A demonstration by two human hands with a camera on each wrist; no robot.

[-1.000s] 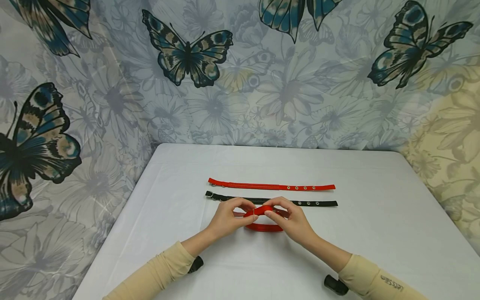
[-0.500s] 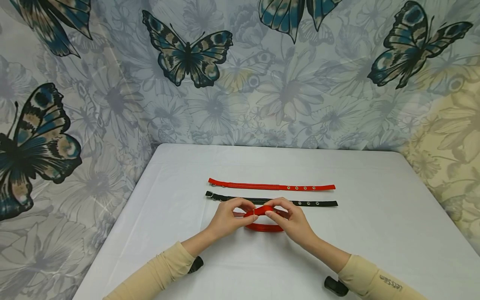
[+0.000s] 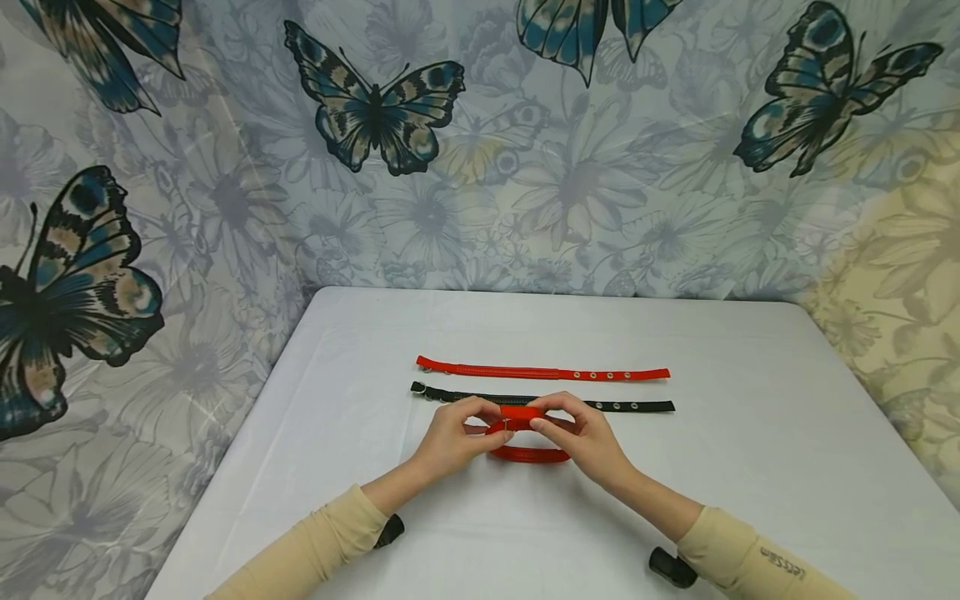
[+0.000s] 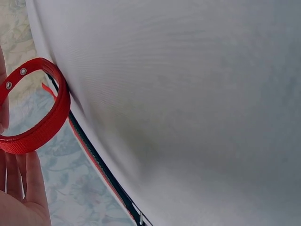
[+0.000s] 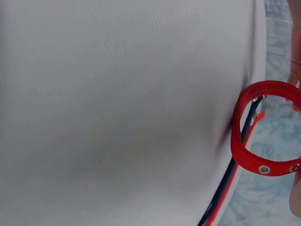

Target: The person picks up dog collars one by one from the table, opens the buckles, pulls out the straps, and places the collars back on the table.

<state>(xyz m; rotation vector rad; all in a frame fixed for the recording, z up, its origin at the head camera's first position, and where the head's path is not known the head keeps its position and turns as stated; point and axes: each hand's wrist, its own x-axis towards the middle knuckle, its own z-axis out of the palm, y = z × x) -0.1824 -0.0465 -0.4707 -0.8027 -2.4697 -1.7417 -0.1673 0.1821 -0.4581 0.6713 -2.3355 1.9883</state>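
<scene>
Between both hands a red collar (image 3: pixel 529 455) is bent into a loop, its metal eyelets showing in both wrist views. My left hand (image 3: pixel 454 435) pinches the loop's left side beside the buckle, thumb in front and fingers behind. On the right side, my right hand (image 3: pixel 588 437) pinches the strap between thumb and fingers. A short piece of red strap stands up above the buckle between the fingertips. In the left wrist view the loop (image 4: pixel 49 127) hangs at the left edge; in the right wrist view the loop (image 5: pixel 239 141) is at the right edge.
Just behind the hands a black collar (image 3: pixel 637 407) lies straight on the white table (image 3: pixel 750 467), partly covered by the fingers. Parallel to it, farther back, lies another red collar (image 3: pixel 517 372). A butterfly-patterned cloth (image 3: pixel 585 192) hangs behind the table.
The red strap between the fingertips has risen into a raised bend above the buckle. Both hands have stayed nearly in place. The two collars on the table have not moved.
</scene>
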